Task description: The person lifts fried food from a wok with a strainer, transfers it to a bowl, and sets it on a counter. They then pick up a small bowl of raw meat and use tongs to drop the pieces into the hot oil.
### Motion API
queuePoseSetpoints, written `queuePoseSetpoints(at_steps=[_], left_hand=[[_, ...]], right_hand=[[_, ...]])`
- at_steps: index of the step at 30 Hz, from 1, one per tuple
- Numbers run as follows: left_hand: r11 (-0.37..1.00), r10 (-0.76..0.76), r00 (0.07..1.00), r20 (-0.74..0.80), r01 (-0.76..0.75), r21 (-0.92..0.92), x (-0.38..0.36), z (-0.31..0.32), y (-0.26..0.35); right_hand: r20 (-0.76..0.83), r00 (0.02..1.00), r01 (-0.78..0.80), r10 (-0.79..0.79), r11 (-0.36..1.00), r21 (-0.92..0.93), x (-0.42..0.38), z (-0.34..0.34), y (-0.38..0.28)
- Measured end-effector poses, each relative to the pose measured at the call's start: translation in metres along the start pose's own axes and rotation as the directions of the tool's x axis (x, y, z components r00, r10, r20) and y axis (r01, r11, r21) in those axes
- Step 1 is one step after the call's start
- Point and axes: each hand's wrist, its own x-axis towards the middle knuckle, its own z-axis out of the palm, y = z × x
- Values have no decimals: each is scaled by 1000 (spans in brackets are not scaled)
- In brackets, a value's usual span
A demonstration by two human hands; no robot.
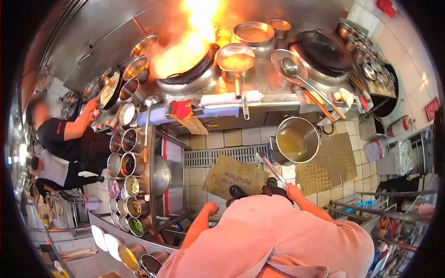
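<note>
My right hand [293, 191] is closed round the end of long metal tongs [273, 169], which point forward and down over the floor. Just ahead of them stands a large steel stockpot [296, 141] with yellowish liquid in it. On the left, my left hand [211, 209] hangs with its fingers curled and nothing visible in them, near the steel rack. Beyond the counter edge, tall flames [185, 46] rise from the left wok [194, 65]. A dark wok [320, 51] sits on the right burner, beside a ladle [290, 67] lying in a round steel strainer or pan.
Steel containers of sauces and chopped ingredients [134, 185] line the left counter. At the far left a co-worker [62, 132] handles a pan [110, 88]. Flattened cardboard [234, 176] and a drain grate [225, 156] cover part of the floor. Metal racks [380, 211] stand at my right.
</note>
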Motion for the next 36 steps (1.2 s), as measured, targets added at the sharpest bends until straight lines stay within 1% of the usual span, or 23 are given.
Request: queuePoseSetpoints(at_steps=[1,2,3,5,6,8,12,13,15,16,18,19,21,22,24,25,26,27,28,29,31,34,36], left_hand=[[894,131,990,56,-142,425,4,9,2],[962,-48,998,37,36,270,11,14,6],[960,-46,998,37,33,277,11,20,12],[970,-185,966,-179,209,126,11,31,26],[969,-194,962,-192,219,116,22,51,27],[981,-157,975,-160,173,91,50,87,24],[960,-280,957,-73,280,-16,45,67,61],[952,-305,938,-163,296,-76,46,56,64],[931,-359,873,-330,307,-199,52,29,71],[946,-307,868,-390,233,-225,49,11,83],[956,-243,881,-406,147,-253,29,-48,129],[956,-226,909,-349,138,-260,22,-66,142],[932,-219,940,-261,121,-342,35,-75,145],[901,-197,964,-178,106,-421,37,-85,155],[972,-4,940,-342,84,220,31,-100,179],[959,18,900,-435,107,261,60,-89,157],[946,49,863,-502,121,300,89,-63,136],[988,-102,835,-541,148,41,47,-84,182],[997,-39,867,-497,63,32,36,-94,195],[988,-79,855,-512,137,76,73,-65,161],[984,-176,885,-430,149,-97,44,-71,177],[996,-30,915,-403,61,64,39,-39,148],[988,-150,921,-361,126,-87,30,-22,136]], right_hand=[[26,999,-42,43,999,-28,0,2,16],[9,1000,2,-2,1000,-3,10,20,44],[5,1000,-2,2,1000,2,11,29,58],[-18,993,-114,114,993,4,13,32,78],[9,995,101,-101,991,-88,9,23,86],[13,997,77,-76,993,-91,25,40,121],[56,987,-150,153,987,-54,20,34,155],[55,988,-142,144,989,-53,15,28,164],[302,892,-404,337,893,197,-1,7,165],[308,893,-399,329,896,198,0,15,180],[45,996,84,-82,994,-65,19,49,229],[48,995,91,-88,994,-62,18,37,217],[306,948,-120,90,989,80,5,-7,185],[323,945,-70,53,997,41,14,-3,187],[237,972,9,-1,999,-34,23,-3,175],[228,968,123,-101,989,-86,28,-7,169],[338,939,99,-67,992,-78,41,-6,161],[279,936,266,-213,949,-168,102,88,215],[271,950,207,-153,961,-183,46,-3,141],[145,946,306,-291,947,-93,11,-55,100],[69,932,363,-357,927,-98,-7,-81,74],[77,961,269,-264,962,-53,-27,-95,59],[123,965,233,-230,973,-4,-38,-112,47]])
